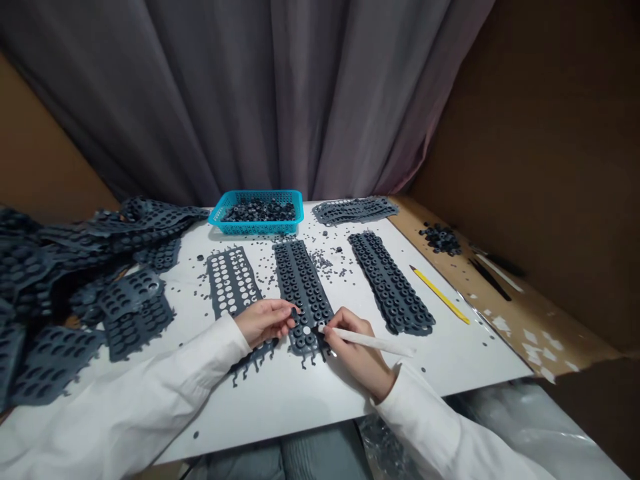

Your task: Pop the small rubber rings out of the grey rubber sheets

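1. Right hand (356, 353): fingers (345, 328) clamped pen-style on a white stick tool (370, 342). Its tip is down on the near end of the middle rubber sheet (300, 280).
2. Left hand (264, 320): fingers curled, tips on the same sheet's left edge, just beside the tool tip. Can't tell whether they pinch a ring or only press the sheet flat.
3. Step, as I read it: poking rubber rings out of the sheet, near end first. One hole by the tip already shows white worktop (310, 400).
4. A further push calls for the tip centred on a ring and the sheet braced against sliding.
5. Count, flat sheets in a row: 3.
   - The emptied sheet (233, 280) on the left is mostly holes.
   - The middle one is being worked.
   - The full sheet (390, 283) on the right is untouched.
6. Back edge:
   - 1 blue basket (260, 229) of loose rings.
   - 1 sheet stack (355, 210).
7. Right side:
   - 1 yellow pencil (440, 295).
   - 1 small ring pile (440, 238) on the cardboard.
8. Far left: a heap of spent sheets (75, 267), too tangled to count.
9. Crumbs of rubber are scattered between the sheets.
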The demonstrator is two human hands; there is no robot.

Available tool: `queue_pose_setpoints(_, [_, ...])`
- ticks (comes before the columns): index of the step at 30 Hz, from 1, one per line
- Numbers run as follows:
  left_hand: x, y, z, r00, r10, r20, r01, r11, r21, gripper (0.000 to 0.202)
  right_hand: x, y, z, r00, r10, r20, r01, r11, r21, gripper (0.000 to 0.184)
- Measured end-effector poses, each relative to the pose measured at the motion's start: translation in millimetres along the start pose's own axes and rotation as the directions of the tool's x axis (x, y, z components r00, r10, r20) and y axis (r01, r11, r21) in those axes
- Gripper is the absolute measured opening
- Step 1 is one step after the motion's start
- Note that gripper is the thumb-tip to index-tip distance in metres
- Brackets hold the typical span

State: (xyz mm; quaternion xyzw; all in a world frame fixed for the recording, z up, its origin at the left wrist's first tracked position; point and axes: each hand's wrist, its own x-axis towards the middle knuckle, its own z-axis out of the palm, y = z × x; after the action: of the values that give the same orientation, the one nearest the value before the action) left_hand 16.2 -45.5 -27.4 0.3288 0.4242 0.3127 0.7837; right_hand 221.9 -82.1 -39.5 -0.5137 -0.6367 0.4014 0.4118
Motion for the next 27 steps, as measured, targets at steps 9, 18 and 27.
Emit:
queue_pose_setpoints(9, [1.3, -3.9, -4.8, 1.0, 0.007, 0.014, -0.007, 1.0, 0.018, 0.043, -1.3, -0.4, -0.7, 1.0, -0.008, -0.014, 0.008, 1.0, 0.023, 0.012])
queue_pose_setpoints(18, [2.2, -6.7, 19.1, 0.993, 0.117, 0.026, -0.12, 0.952, 0.282, 0.047, -0.7, -33.5, 4.2, 0.963, -0.266, 0.028, 0.264, 0.963, 0.058, 0.021])
queue_pose_setpoints(27, [6.0, -11.4, 14.0, 0.969, 0.212, -0.126, -0.165, 0.937, 0.309, 0.051, 84.2, -4.4, -100.1, 0.967, -0.204, -0.156, 0.164, 0.958, -0.236, 0.017])
